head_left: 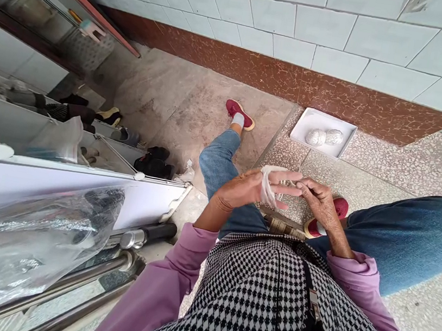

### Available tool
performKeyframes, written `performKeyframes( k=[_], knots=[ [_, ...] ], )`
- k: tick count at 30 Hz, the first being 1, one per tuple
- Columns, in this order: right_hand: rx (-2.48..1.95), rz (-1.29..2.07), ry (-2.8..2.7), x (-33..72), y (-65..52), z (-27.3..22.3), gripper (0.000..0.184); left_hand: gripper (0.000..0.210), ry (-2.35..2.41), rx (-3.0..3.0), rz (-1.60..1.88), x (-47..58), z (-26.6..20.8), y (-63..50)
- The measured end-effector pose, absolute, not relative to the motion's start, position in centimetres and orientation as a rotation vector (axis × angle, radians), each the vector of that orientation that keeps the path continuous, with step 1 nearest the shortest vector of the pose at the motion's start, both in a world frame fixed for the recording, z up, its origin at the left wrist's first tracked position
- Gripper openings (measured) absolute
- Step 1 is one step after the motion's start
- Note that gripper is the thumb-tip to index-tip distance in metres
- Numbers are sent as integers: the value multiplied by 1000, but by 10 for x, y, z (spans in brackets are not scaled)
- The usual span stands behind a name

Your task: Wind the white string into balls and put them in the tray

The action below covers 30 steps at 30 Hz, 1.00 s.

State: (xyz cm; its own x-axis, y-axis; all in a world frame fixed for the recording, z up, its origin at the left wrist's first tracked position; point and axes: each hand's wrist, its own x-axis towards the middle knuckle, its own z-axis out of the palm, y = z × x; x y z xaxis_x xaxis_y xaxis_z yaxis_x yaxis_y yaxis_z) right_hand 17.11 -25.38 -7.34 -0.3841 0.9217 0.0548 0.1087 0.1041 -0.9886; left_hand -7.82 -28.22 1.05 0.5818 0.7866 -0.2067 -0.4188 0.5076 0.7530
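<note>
White yarn [267,187] is looped several times around the outstretched fingers of my left hand [242,189]. Those fingers are spread and point to the right. My right hand [321,202] is closed in a pinch at the left fingertips, seemingly on a strand of the yarn; the strand itself is hard to make out. On the floor beyond my hands, a shallow white tray [297,128] holds two balls of white yarn, a left ball [316,137] and a right ball [334,137], side by side.
A tiled wall [262,18] with a brown skirting [258,75] runs behind the tray. At left stands a rack [151,191] with shoes [154,161], clear plastic sheeting [30,237] and metal tubes [90,273]. My jeans-clad legs [412,236] are spread around the work.
</note>
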Motion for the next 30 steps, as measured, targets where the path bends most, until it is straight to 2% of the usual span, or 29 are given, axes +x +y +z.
performKeyframes(
  k=[6, 12, 16, 22, 27, 30],
  knots=[
    [-1036, 1353, -1836, 165, -260, -88, 55, 60, 826, 736, 1081, -100, 45, -267],
    [-1096, 1323, -1877, 165, -261, -102, 56, 52, 889, 725, 1414, -130, 69, -258],
    [-1078, 1371, -1951, 163, -271, -94, 56, 50, 893, 705, 1560, -142, 80, -251],
    [-834, 1485, -2076, 153, -302, -57, 52, 47, 907, 634, 1345, -132, 54, -248],
    [-826, 1280, -2200, 158, -310, -40, 50, 33, 890, 602, 1236, -121, 20, -250],
    [-849, 1157, -2354, 159, -308, -32, 47, 37, 866, 626, 1175, -114, 7, -252]
  ],
)
